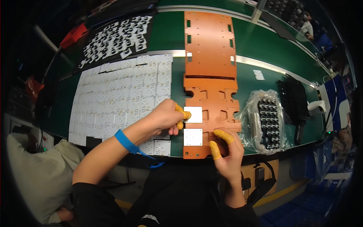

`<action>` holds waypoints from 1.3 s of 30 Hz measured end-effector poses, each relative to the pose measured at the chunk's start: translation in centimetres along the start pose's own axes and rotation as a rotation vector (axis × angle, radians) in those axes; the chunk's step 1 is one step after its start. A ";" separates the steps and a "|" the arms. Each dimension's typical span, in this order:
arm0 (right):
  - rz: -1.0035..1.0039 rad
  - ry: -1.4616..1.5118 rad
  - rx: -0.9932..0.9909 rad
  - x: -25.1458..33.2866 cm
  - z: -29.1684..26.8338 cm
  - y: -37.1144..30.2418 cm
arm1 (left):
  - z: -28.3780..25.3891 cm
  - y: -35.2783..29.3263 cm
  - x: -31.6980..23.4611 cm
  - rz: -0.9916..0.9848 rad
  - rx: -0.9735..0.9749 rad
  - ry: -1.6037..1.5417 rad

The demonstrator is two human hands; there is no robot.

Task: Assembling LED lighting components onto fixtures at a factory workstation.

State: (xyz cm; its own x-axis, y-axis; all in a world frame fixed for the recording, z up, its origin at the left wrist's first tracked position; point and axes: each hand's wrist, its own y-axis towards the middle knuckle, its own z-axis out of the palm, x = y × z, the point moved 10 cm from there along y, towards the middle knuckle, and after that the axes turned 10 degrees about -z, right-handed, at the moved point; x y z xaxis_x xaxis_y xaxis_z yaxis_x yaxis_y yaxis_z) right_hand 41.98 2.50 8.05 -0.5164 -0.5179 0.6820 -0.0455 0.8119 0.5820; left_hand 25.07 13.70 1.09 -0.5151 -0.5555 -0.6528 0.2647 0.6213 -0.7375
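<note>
My left hand (169, 115), with yellow finger cots and a blue wrist strap, pinches the left edge of a white square circuit board (194, 114). That board lies on an orange fixture plate (213, 94) with cut-outs. Just nearer to me, a second white square board (193, 137) sits flat on the same plate. My right hand (230, 153), also in yellow finger cots, is at the plate's near right part. Its thumb and forefinger are apart with nothing seen between them; its other fingers are partly hidden.
Left of the plate, white circuit boards (124, 94) cover the table in rows. Beyond them, a black mat holds many small white boards with black round parts (117, 39). Another orange plate (210, 43) lies farther back. At right are a plastic-wrapped tray of lens-like parts (269, 123) and black gloves (293, 98).
</note>
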 end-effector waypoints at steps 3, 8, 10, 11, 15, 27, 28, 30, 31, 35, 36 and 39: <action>-0.078 -0.069 0.042 1.2 0.5 0.6 | -0.3 -0.6 0.2 0.026 -0.062 0.024; -0.166 -0.031 -0.023 2.8 -0.4 0.5 | -0.9 -1.6 0.1 0.077 -0.187 0.039; -0.100 -0.049 -0.079 2.7 -2.2 -0.1 | -2.0 -2.4 -0.5 0.177 -0.351 0.168; -0.157 -0.118 -0.126 3.0 -3.7 0.0 | -1.9 -3.0 -0.4 0.178 -0.350 0.161; 0.113 -0.428 -0.275 -1.8 -10.7 -2.2 | -1.4 -9.5 0.3 0.390 -0.327 0.081; 0.182 -0.932 -0.066 -8.8 -14.8 -8.2 | -6.3 -15.1 26.9 0.172 -0.632 -0.764; 0.180 -0.951 -0.038 -8.9 -14.9 -8.1 | -6.8 -15.1 27.4 0.189 -0.667 -0.852; 0.246 -0.923 -0.032 -9.1 -15.1 -8.0 | -8.2 -14.6 28.2 0.193 -0.716 -1.000; 0.238 -0.894 -0.057 -9.2 -15.4 -8.0 | -8.8 -14.0 28.6 0.206 -0.699 -1.048; 0.199 -0.853 -0.178 -8.0 -15.9 -8.0 | -10.7 -13.2 28.2 0.256 -0.684 -1.119; 0.223 -0.899 -0.181 -7.4 -16.1 -8.1 | -11.0 -13.4 28.0 0.288 -0.699 -1.093; 0.137 -0.709 -0.386 -4.3 -15.0 -8.4 | -11.4 -14.0 27.3 0.317 -0.729 -1.083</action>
State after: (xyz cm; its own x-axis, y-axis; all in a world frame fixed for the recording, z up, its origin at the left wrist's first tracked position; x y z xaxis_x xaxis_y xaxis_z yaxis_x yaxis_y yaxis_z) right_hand 57.45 -6.11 6.88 -0.9198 -0.0225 0.3917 0.2881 0.6390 0.7132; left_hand -1.96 -3.89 -4.48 0.4768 -0.2776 -0.8340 -0.4142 0.7659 -0.4917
